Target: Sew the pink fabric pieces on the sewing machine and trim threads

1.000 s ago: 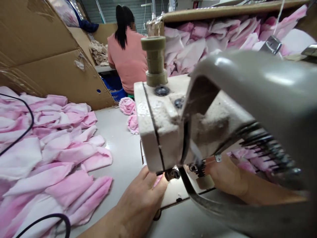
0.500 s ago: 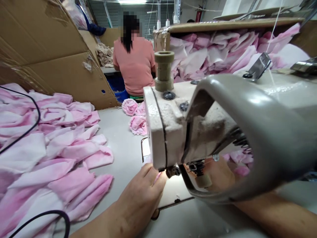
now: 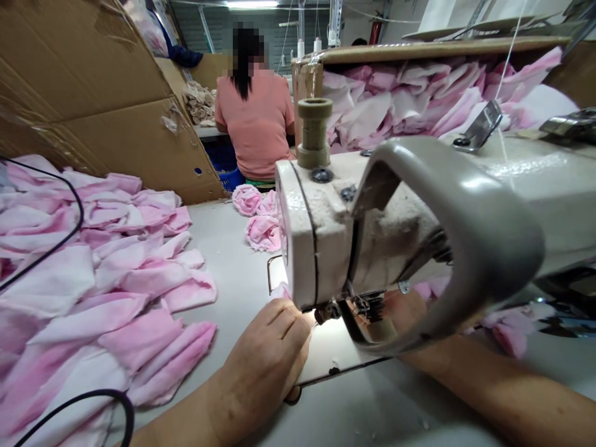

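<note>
Table: white sewing table [image 3: 228,267], pink-and-white fabric pieces [image 3: 93,292] piled left.
Left hand [image 3: 265,360]: flat, open, nothing visibly held, just beside the presser foot [image 3: 326,313].
Right hand [image 3: 395,316]: partly hidden behind the sewing machine [image 3: 316,242]; grip unclear.

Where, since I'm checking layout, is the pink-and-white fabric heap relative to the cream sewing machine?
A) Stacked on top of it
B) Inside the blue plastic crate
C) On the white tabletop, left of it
C: the pink-and-white fabric heap lies on the white tabletop, left of the cream sewing machine.
</note>
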